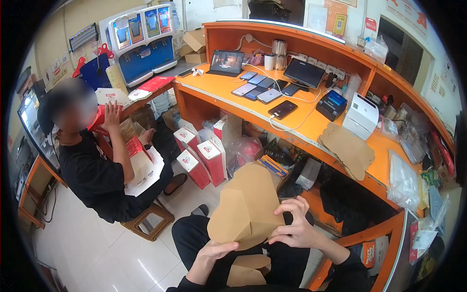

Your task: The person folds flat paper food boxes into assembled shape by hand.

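A person's left hand (214,253) and right hand (294,226) both grip a half-folded brown cardboard box (245,207) held above their lap, with flat brown blanks (348,148) stacked on the orange counter (228,85) nearby, and a seated co-worker (97,170) to the left folding a white box (143,173)

The orange counter (311,127) carries phones (256,87), a tablet (226,62), a white printer (361,116), and flat cardboard blanks (346,148) beside the printer.

The folded brown carton (248,204) hides the fingertips of the left hand (211,253) and part of the right hand (294,226). Under it, flat brown pieces (245,272) run off the bottom edge. The phone screens (258,87) near the desk's back edge are too small to read.
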The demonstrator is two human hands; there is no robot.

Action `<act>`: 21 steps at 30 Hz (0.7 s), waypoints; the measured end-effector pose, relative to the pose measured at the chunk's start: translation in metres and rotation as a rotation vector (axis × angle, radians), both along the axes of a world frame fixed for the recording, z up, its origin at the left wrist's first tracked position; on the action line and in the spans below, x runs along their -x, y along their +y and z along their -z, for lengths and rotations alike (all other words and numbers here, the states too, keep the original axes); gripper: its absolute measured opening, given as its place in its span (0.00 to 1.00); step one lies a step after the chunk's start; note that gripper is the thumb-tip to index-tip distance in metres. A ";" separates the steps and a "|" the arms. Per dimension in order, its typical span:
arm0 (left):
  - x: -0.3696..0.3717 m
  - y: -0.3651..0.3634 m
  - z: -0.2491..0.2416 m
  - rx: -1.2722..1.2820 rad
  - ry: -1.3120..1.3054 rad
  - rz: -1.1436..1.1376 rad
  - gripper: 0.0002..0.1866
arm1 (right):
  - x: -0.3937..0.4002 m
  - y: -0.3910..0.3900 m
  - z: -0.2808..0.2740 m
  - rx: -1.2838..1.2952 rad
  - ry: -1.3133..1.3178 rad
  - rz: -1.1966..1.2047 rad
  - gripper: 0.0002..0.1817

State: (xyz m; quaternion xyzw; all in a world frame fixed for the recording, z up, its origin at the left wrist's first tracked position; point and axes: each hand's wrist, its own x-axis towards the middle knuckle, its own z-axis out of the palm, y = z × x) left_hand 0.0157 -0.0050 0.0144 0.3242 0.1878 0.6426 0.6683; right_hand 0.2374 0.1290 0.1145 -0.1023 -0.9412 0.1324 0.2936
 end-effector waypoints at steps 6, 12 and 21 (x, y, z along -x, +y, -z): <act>-0.037 0.002 -0.044 0.166 0.628 -0.325 0.18 | 0.006 -0.005 0.003 0.449 0.153 -0.050 0.08; -0.052 -0.002 -0.047 0.132 0.735 -0.652 0.13 | 0.018 -0.012 0.030 0.558 0.324 -0.063 0.07; -0.040 -0.011 -0.060 0.262 1.088 -0.215 0.16 | 0.010 -0.011 0.030 0.442 0.093 -0.055 0.09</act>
